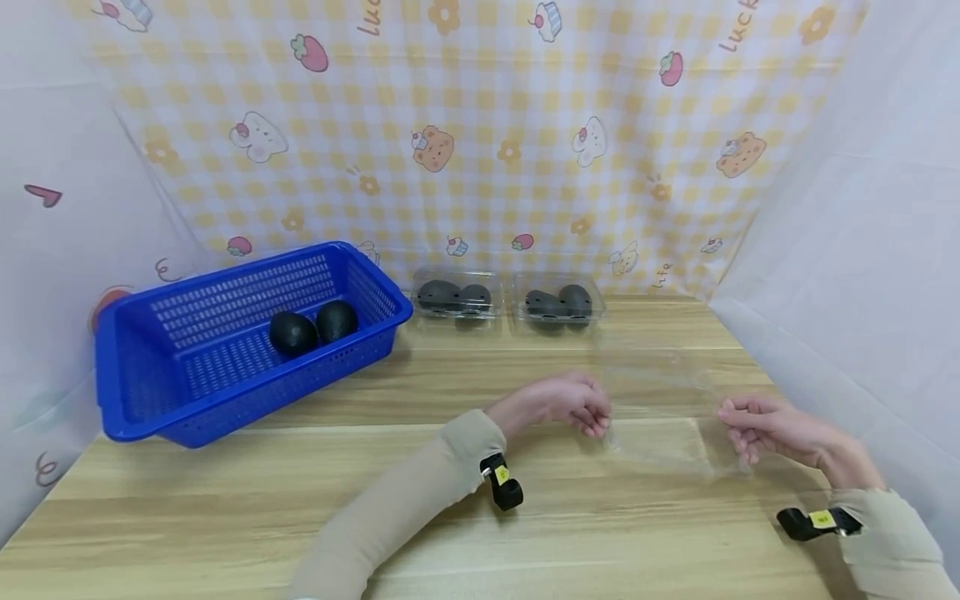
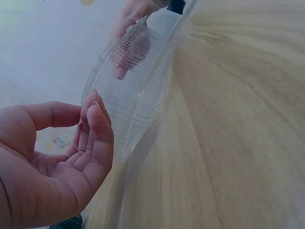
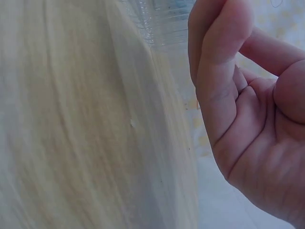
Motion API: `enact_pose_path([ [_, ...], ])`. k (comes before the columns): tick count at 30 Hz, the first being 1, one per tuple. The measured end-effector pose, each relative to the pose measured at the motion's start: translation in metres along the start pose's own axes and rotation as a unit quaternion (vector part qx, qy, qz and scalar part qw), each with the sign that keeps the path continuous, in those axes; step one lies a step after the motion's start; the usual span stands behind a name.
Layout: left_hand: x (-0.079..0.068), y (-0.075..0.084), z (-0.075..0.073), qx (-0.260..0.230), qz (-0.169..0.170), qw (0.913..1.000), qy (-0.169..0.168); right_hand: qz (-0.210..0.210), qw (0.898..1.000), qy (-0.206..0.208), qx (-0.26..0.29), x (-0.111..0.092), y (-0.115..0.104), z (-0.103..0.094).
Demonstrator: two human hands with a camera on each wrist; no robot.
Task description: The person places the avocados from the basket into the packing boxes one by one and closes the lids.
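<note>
Between the two hands, an empty clear plastic clamshell box [image 1: 652, 437] stands on the table with its lid raised toward the back. My left hand [image 1: 573, 404] pinches the box's left rim between thumb and fingertips; in the left wrist view, that hand [image 2: 71, 152] meets the ribbed clear plastic [image 2: 136, 90]. At the opposite side, my right hand [image 1: 772, 429] pinches the right edge with curled fingers. The right wrist view has this hand [image 3: 252, 105] close up, its fingertips partly out of frame, with ribbed plastic [image 3: 162, 24] behind them.
A blue plastic basket [image 1: 247, 392] at the left holds two dark avocados [image 1: 315, 329]. Along the back stand two closed clear boxes, left [image 1: 457, 321] and right [image 1: 558, 325], with dark avocados inside. A checked curtain [image 1: 480, 192] hangs behind the wooden table [image 1: 420, 533].
</note>
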State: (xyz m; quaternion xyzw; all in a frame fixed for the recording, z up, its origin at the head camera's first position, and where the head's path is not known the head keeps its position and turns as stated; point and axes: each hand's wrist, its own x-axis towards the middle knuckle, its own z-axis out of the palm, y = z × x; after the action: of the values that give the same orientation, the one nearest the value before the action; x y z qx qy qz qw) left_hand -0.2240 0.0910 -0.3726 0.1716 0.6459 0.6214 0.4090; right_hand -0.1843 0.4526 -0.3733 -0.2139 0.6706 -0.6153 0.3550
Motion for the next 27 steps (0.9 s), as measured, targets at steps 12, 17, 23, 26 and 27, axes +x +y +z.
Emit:
enact_pose_path([
  [12, -0.017, -0.008, -0.006, 0.006, 0.001, 0.9999, -0.015, -0.014, 0.999, -0.042, 0.029, 0.012, 0.002, 0.011],
  [17, -0.025, -0.010, -0.010, 0.003, 0.002, 0.9999, -0.014, -0.015, 0.998, -0.047, 0.028, 0.017, 0.002, 0.016],
  [23, -0.036, -0.013, -0.017, -0.010, 0.003, 0.9998, -0.017, -0.017, 0.998, -0.058, 0.027, 0.026, 0.002, 0.021],
  [26, -0.042, -0.014, -0.022, -0.010, 0.004, 0.9998, -0.019, -0.020, 0.998, -0.062, 0.026, 0.031, 0.001, 0.023],
  [27, -0.044, -0.015, -0.023, -0.010, 0.005, 0.9998, -0.018, -0.021, 0.997, -0.063, 0.026, 0.033, 0.001, 0.024],
])
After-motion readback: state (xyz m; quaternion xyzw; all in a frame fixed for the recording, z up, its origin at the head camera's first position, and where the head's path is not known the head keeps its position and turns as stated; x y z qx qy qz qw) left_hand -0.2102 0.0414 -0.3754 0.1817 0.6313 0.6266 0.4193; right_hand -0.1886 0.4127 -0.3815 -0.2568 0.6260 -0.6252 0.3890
